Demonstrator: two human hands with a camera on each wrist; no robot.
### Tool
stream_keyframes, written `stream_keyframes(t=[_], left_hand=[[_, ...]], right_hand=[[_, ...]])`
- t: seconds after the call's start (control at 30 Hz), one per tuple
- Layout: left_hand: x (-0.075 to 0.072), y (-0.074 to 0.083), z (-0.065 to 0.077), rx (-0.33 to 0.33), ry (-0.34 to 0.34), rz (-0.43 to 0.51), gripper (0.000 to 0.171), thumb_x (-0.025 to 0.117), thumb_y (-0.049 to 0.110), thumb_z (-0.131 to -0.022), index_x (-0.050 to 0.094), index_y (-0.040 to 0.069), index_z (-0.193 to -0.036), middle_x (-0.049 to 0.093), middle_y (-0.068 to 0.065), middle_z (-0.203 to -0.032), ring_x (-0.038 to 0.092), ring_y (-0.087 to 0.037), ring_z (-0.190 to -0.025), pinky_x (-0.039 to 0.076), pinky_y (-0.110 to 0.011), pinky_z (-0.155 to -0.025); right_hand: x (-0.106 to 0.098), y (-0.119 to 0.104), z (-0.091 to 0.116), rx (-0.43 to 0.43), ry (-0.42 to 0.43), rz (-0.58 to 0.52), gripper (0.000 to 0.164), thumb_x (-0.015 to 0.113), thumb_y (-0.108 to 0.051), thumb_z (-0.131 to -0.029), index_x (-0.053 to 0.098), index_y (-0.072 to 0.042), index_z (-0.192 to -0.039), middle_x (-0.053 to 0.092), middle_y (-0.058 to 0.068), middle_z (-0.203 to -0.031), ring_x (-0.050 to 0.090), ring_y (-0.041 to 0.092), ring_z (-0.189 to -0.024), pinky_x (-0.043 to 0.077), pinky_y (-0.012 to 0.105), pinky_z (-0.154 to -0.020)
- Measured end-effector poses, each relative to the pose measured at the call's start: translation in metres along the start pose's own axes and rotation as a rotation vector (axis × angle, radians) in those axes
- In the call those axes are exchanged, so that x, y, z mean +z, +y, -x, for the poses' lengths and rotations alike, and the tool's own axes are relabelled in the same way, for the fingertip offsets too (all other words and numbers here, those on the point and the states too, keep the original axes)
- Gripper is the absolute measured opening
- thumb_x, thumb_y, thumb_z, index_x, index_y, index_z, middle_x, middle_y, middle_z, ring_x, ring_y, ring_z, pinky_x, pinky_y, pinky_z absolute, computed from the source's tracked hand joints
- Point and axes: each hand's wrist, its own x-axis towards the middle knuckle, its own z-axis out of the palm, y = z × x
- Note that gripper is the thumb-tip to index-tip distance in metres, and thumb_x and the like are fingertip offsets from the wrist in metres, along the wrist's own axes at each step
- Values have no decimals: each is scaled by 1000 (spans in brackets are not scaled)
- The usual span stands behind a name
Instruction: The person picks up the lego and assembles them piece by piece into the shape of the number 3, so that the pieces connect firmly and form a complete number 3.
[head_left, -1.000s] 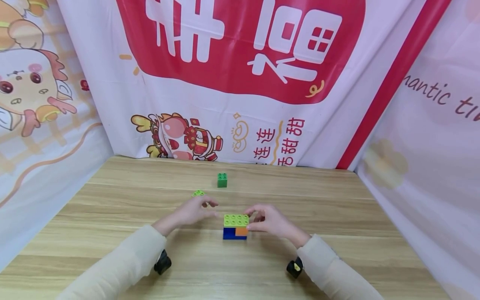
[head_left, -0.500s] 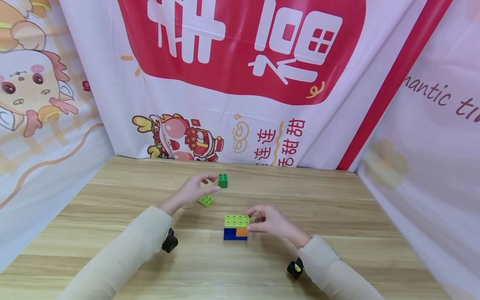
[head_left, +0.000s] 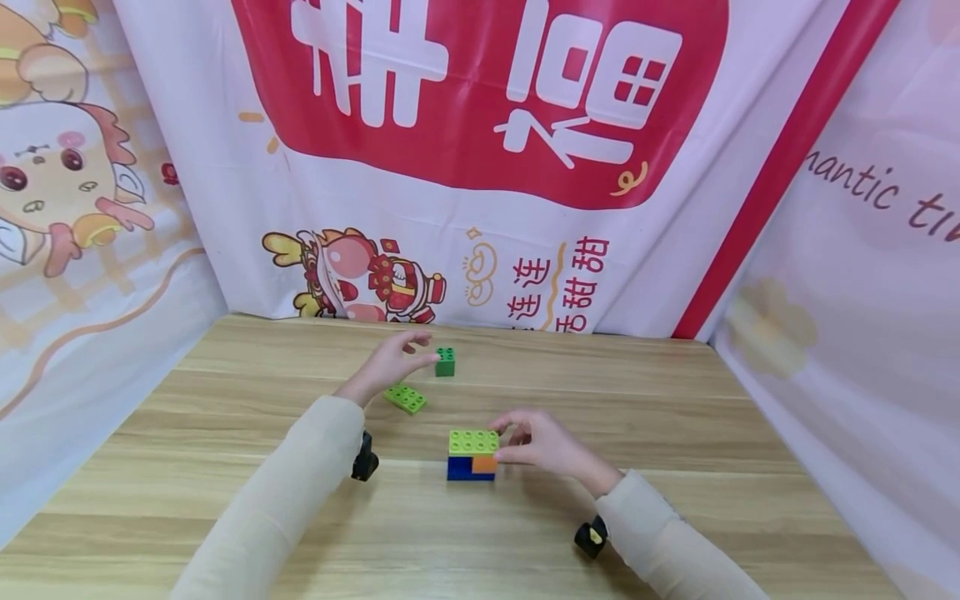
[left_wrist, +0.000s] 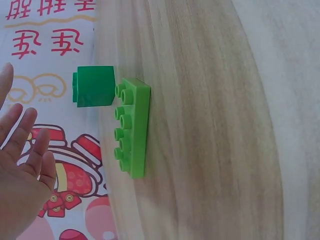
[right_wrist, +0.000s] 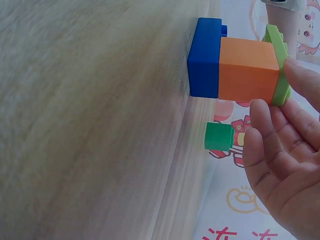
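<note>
steadiness likely served best as the right hand [head_left: 542,440] pinched the brick stack [head_left: 474,452] and the relaxed left hand [head_left: 390,360], holding nothing, hovered beside the green block [head_left: 446,367].

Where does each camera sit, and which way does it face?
Head: on the head, facing forward and down at the table; left hand, right hand, sleeves show.
Left wrist: on that wrist, facing the dark green block and loose light green brick; left hand at left edge.
Right wrist: on that wrist, facing the block stack; right hand at right edge, left forearm at top.
Shared: head and right wrist show the block stack and dark green block.
</note>
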Motion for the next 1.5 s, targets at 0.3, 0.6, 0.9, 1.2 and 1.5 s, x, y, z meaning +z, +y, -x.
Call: stream_keyframes(t=[0.3,0.6,0.9,1.2,1.5], left_hand=[[4,-12,-1,-73,-15,56,53,59,26,-91,41,6,-136,45,-13,-132,42,-32,-114,37,-45,-92],[11,-18,-12,-137,-14,8,56,61,29,-89,40,10,-138,42,-11,-135,42,-31,-115,37,-46,-93],[26,-21,-19,-91,-15,-27,64,64,25,-88,33,7,-141,36,-14,-141,41,-36,-120,34,-48,-97],[39,-25,-26,-129,11,-54,59,63,22,-88,38,7,-139,42,-14,-137,42,-33,-121,33,-45,-98],[40,-20,-27,-177,67,-80,45,64,19,-88,51,7,-129,53,-13,-125,46,-28,-114,35,-44,-96]], right_hand=[[2,0,-1,-7,-2,24,32,72,-22,-81,63,-13,-110,64,2,-93,57,15,-75,48,30,-66],[1,-1,0,12,-4,5,32,73,-20,-80,63,-12,-110,64,3,-92,56,16,-75,47,30,-66],[-3,-30,7,23,-6,7,30,69,-9,-82,61,-4,-111,64,10,-92,56,22,-76,45,30,-65],[-2,-24,6,16,-12,16,30,69,-10,-83,61,-4,-112,64,10,-92,57,22,-76,46,29,-65],[0,4,-1,3,-2,22,31,71,-24,-81,63,-15,-110,64,1,-92,57,14,-75,47,29,-66]])
